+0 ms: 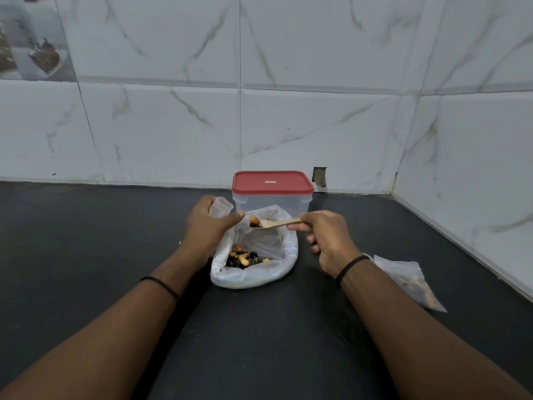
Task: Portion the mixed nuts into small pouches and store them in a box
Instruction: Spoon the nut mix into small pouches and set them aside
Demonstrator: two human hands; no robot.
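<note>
A large clear plastic bag (281, 264) lies open on the dark counter, with mixed nuts (244, 257) at its bottom. My left hand (206, 225) grips a small clear pouch (220, 206) above the bag's left edge. My right hand (326, 236) pinches the handle of a wooden spoon (277, 223); its bowl carries a few nuts and hovers over the bag, just right of my left thumb. Behind the bag stands a clear box (248, 202) with a red lid (272, 182), closed.
A filled small pouch (409, 280) lies on the black counter (86, 241) to the right of my right wrist. Marble-tiled walls close the counter at the back and on the right, forming a corner.
</note>
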